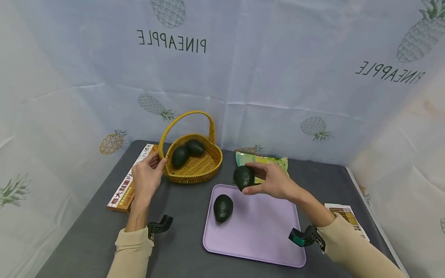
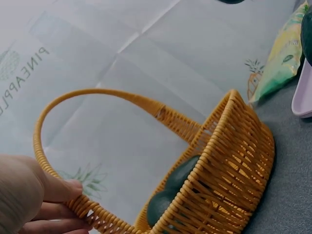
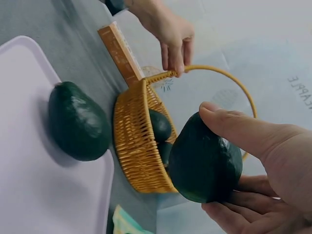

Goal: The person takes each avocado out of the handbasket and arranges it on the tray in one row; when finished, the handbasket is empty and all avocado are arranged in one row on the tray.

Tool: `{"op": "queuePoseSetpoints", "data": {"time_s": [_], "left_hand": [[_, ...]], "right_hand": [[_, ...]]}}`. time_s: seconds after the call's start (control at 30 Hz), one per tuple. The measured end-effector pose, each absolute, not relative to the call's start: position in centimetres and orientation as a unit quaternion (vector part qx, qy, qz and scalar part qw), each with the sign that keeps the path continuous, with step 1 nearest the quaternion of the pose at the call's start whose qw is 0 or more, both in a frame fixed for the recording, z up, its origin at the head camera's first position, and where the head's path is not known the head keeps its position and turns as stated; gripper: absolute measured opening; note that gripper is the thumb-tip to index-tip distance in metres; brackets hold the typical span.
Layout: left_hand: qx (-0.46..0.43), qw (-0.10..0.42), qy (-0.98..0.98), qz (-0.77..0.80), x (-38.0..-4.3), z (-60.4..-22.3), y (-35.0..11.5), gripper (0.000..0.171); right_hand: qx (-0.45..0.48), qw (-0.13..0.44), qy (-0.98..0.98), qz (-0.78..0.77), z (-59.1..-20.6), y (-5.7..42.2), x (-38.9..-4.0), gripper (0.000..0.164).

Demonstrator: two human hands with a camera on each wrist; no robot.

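My right hand (image 1: 272, 180) grips a dark green avocado (image 1: 244, 178) between thumb and fingers, over the far edge of a lilac tray (image 1: 264, 231). Another avocado (image 1: 223, 208) lies on the tray's left side. With thumb and fingers, my left hand (image 1: 147, 175) pinches the lower left end of the handle of a yellow wicker basket (image 1: 189, 178). Inside the basket rest two avocados, one nearer (image 1: 180, 156) and one behind it (image 1: 195, 147). The right wrist view shows the held avocado (image 3: 202, 161) from close by, overlapping the basket.
A long orange-and-white box (image 1: 126, 187) lies left of the basket, partly behind my left hand. A green-yellow packet (image 1: 281, 163) lies beyond the tray, near the back curtain (image 1: 264, 88). Past my right forearm is a white-and-brown packet (image 1: 347, 218) on the grey table (image 1: 184, 247).
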State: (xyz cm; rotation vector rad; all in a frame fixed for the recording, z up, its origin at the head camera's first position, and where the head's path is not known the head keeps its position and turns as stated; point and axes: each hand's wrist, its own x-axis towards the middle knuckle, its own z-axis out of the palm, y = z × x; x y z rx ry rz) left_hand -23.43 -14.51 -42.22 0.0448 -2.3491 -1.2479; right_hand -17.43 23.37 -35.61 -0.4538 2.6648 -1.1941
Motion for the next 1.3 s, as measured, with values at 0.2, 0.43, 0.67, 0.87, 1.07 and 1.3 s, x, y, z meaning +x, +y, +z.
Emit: {"op": "queuePoseSetpoints", "data": {"time_s": [0.2, 0.43, 0.67, 0.87, 1.07, 1.3], "left_hand": [[0.016, 0.24, -0.857, -0.455, -23.4, -42.2, -14.5, 0.041], [0.021, 0.243, -0.858, -0.452, -23.5, -42.3, -14.6, 0.042], [0.018, 0.242, -0.859, -0.451, -23.5, -42.3, -14.5, 0.042], [0.018, 0.242, -0.858, -0.452, -23.5, -42.2, -14.5, 0.042], [0.016, 0.241, -0.857, -0.456, -23.5, -42.1, -14.4, 0.042], [0.018, 0.241, -0.858, -0.452, -23.4, -42.3, -14.5, 0.042]], "right_hand": [[-0.165, 0.081, 0.897, -0.401, -37.5, 24.3, -15.7, 0.091], [-0.182, 0.078, 0.912, -0.358, -40.0, 24.8, -14.5, 0.09], [-0.183, 0.09, 0.923, -0.325, -42.1, 24.6, -13.6, 0.089], [-0.203, 0.07, 0.933, -0.289, -43.3, 24.0, -13.1, 0.085], [-0.196, 0.054, 0.94, -0.273, -44.1, 23.5, -12.8, 0.084], [-0.177, 0.056, 0.945, -0.269, -44.2, 22.8, -12.4, 0.091]]}}
